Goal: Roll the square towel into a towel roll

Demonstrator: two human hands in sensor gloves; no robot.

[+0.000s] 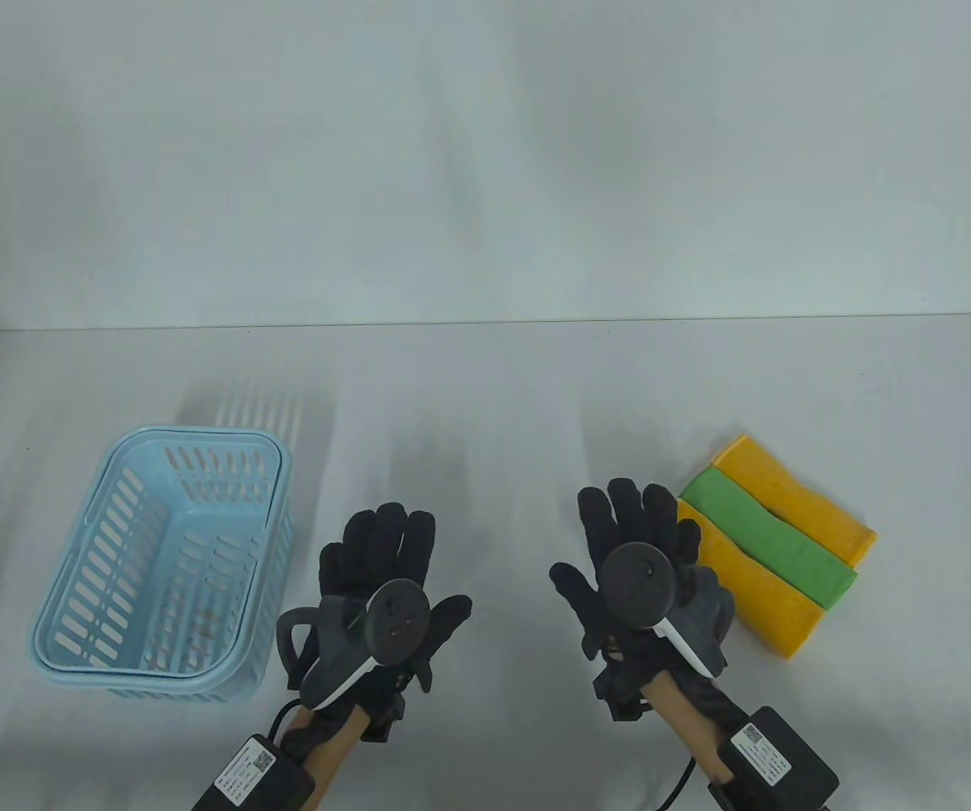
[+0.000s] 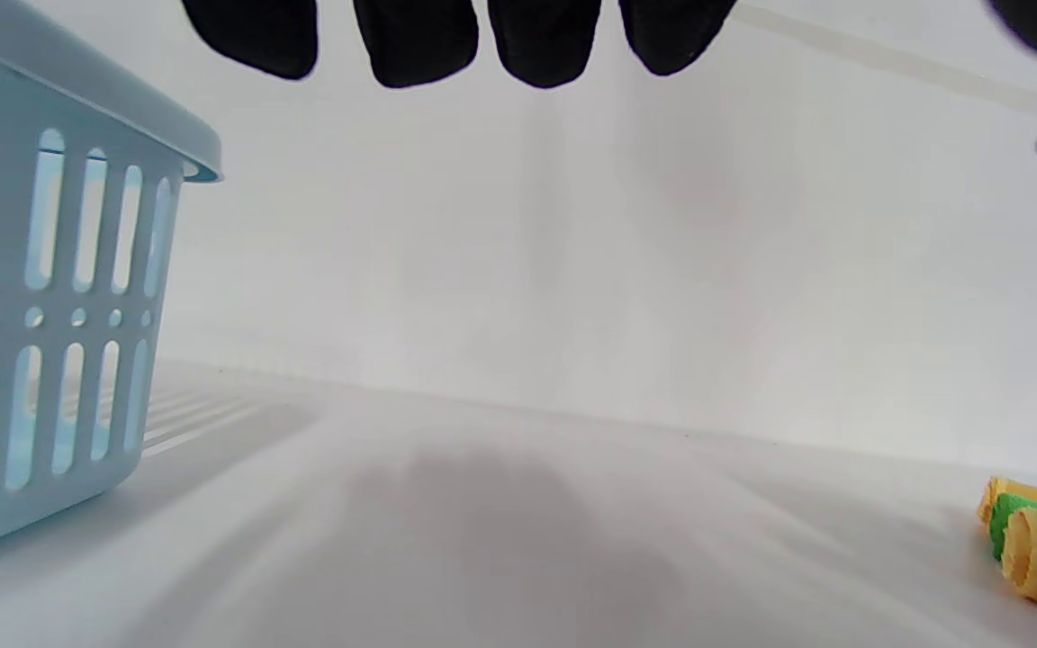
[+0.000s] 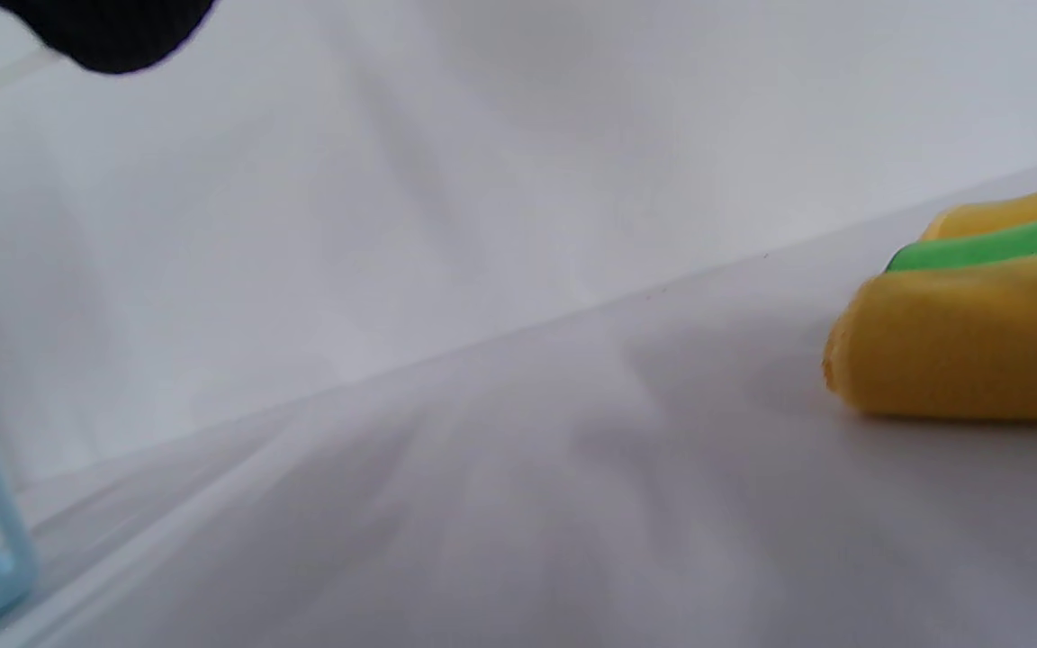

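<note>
Three folded towels lie side by side on the table at the right: a yellow one at the back, a green one in the middle, a yellow one nearest me. Their ends show in the left wrist view and right wrist view. My right hand hovers flat just left of them, fingers spread, holding nothing. My left hand hovers flat between the basket and the right hand, fingers straight, empty.
A light blue slotted plastic basket stands at the left, close to my left hand, its wall filling the left of the left wrist view. The table's far edge meets a white backdrop.
</note>
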